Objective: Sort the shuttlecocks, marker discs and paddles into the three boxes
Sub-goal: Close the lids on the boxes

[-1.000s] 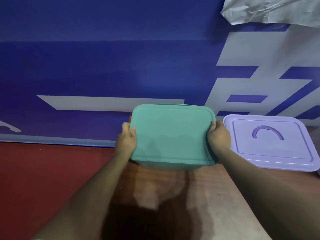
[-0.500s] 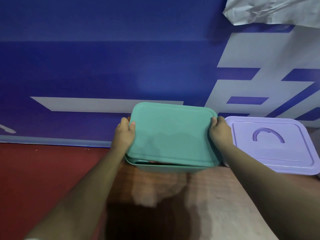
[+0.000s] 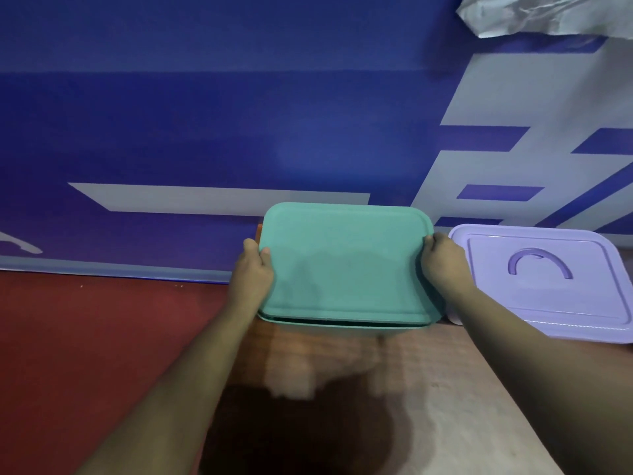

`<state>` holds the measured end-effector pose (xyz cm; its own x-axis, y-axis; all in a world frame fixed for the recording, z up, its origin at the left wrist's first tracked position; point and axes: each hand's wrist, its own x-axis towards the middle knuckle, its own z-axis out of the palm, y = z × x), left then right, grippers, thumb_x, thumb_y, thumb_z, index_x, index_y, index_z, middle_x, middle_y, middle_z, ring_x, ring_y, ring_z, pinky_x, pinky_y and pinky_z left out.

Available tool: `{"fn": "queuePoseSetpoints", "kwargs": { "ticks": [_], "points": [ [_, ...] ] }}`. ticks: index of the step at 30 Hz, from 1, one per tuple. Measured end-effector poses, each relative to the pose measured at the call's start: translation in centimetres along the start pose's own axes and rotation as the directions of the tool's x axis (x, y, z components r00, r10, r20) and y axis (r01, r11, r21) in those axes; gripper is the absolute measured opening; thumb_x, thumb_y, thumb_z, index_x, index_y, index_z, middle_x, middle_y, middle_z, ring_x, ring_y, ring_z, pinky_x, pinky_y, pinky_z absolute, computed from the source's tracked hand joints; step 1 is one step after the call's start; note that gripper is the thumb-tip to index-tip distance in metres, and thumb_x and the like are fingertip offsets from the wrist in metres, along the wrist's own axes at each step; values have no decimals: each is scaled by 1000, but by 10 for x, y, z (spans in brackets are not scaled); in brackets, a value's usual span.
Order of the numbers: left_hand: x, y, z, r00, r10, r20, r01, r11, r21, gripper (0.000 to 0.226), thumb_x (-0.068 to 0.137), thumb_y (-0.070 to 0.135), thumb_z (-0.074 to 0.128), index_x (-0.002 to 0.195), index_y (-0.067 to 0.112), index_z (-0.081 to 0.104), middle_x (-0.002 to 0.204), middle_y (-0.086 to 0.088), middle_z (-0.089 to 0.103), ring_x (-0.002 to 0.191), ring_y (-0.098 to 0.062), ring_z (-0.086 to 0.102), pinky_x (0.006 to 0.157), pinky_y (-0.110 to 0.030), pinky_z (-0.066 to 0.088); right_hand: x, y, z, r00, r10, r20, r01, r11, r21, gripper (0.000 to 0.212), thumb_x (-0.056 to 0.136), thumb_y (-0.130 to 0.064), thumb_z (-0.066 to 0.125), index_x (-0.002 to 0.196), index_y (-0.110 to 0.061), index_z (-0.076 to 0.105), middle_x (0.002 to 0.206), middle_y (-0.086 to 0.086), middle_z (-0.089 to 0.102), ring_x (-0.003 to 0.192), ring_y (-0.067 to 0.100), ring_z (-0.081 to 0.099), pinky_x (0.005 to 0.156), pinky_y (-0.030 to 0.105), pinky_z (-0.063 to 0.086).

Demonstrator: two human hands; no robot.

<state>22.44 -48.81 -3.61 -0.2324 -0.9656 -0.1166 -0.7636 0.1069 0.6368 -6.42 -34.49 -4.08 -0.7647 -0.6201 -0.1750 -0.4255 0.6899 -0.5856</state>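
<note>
Table (image 3: 445,389): L hand (image 3: 253,279), R hand (image 3: 445,265) grip lid (image 3: 346,262).

Two bare arms show in the head view, uncovered from the picture's lower edge to the fingertips. The left forearm (image 3: 191,382) and the right forearm (image 3: 548,365) are slender and smooth, narrowing toward the wrists. The left hand (image 3: 255,279) shows its back and a short thumb; the right hand (image 3: 445,265) shows its back and a row of rounded knuckles. The picture is too soft to show finer marks.
</note>
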Motion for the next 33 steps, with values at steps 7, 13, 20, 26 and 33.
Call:
{"fn": "queuePoseSetpoints", "kwargs": {
  "ticks": [7,13,20,26,33],
  "points": [
    [-13,-12,8,999,10,-42,-13,996,-85,20,102,19,40,107,0,45,108,-22,53,99,-35,51,74,-31,31,-35,6,4,997,-67,-34,73,973,219,29,97,-20,35,125,-12,40,106,8,56,95,32,56,76,36,38],
    [-35,-24,7,855,518,-28,-491,824,283,61,94,45,48,140,5,46,148,-20,38,140,-35,33,114,-42,26,-63,17,9,890,-455,-30,423,849,-317,54,96,-48,39,133,-11,52,147,26,36,137,43,32,114,50,26],
    [-58,-38,-8,675,638,371,-728,491,479,81,82,81,36,149,35,33,160,4,22,149,-15,15,120,-48,12,-89,40,-6,639,-669,380,761,479,-438,93,82,-81,36,150,-17,36,160,12,23,149,28,17,120,51,14],
    [-64,-40,1,666,688,289,-718,487,497,67,89,66,40,146,31,41,156,4,32,145,-17,28,117,-45,21,-93,47,1,600,-708,372,770,385,-510,74,93,-62,34,149,-14,37,156,16,31,145,36,28,116,55,23],
    [-67,-41,5,663,708,244,-713,498,494,57,88,62,42,139,36,49,150,8,42,142,-19,36,113,-42,24,-100,55,11,528,-820,219,788,377,-487,58,97,-52,42,142,-16,49,149,5,46,138,35,42,112,53,32]
  ]
}}
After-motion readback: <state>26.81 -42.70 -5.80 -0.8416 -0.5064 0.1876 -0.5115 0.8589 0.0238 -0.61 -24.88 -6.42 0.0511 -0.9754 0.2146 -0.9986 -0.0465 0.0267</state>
